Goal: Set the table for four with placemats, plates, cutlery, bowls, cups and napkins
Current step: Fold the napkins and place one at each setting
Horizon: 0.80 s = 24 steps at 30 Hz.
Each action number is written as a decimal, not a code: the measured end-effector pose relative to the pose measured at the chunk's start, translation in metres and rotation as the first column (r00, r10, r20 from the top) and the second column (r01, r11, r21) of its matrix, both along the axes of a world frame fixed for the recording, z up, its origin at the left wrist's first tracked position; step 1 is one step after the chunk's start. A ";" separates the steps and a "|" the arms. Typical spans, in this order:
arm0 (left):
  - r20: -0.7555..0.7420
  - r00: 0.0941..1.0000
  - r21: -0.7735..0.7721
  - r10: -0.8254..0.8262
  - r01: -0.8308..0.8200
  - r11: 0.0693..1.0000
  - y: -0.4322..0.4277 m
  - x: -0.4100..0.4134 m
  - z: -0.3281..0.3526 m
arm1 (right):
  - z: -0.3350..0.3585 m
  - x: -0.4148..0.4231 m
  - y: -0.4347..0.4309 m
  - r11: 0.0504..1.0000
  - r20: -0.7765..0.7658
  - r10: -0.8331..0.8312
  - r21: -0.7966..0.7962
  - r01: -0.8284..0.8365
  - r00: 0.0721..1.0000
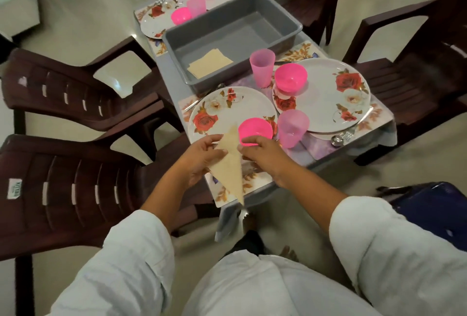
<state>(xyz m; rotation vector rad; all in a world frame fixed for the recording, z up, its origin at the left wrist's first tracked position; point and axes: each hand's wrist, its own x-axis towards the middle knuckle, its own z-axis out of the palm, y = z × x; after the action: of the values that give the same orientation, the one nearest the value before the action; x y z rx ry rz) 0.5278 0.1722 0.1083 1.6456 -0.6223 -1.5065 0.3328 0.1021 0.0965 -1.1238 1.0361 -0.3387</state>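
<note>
- Your left hand [202, 161]: thumb and curled fingers grasp the left edge of a beige napkin [231, 164]
- Your right hand [262, 156]: fingertips pinch the right edge of the same napkin
- Napkin: folded to a long triangle, one tip toward the table centre, the other past the near edge; held just above the near plate [227, 110] and the near placemat [252, 184] at the table's near corner
- Near plate: floral, holds a pink bowl [255, 129] on its right side; the bowl shows nothing inside and sits just beyond your right fingers
- Pale pink cup [293, 127]: upright, just right of that bowl, between the two nearer plates
- Cutlery [199, 102]: partly under the near plate's left rim; type not resolved
- Grey tub [227, 12]: centre of the table [171, 75]; holds only a flat beige napkin stack [209, 62] in its near left corner
- Right plate [331, 98]: by the right edge, carries a second pink bowl [290, 76] on its left side; a second cup [262, 67] stands just beside it, near the tub
- Spoon and fork [341, 137]: at the right plate's near rim, close to the table edge
- Far end, beyond the tub: two more plates [156, 19], each with a pink bowl, and a cup by each; contents not visible
</note>
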 end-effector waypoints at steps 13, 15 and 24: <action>-0.104 0.988 0.240 -0.110 0.132 0.962 0.019 -0.007 -0.046 | -0.052 -0.016 0.035 0.678 0.011 -0.623 0.506 0.533 0.782; -0.044 0.983 0.244 -0.178 0.183 0.952 0.026 -0.005 -0.058 | -0.059 -0.017 0.043 0.657 -0.032 -0.633 0.507 0.558 0.774; 0.278 0.911 0.332 -0.305 0.207 0.920 0.061 0.002 -0.089 | -0.081 -0.016 0.064 0.870 -0.259 -0.389 0.214 0.445 0.884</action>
<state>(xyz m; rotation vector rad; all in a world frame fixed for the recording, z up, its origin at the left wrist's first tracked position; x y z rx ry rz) 0.5302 0.2328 0.0193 2.1407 -0.8552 -1.5862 0.3166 0.1661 0.0158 -0.6894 1.4724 -0.4166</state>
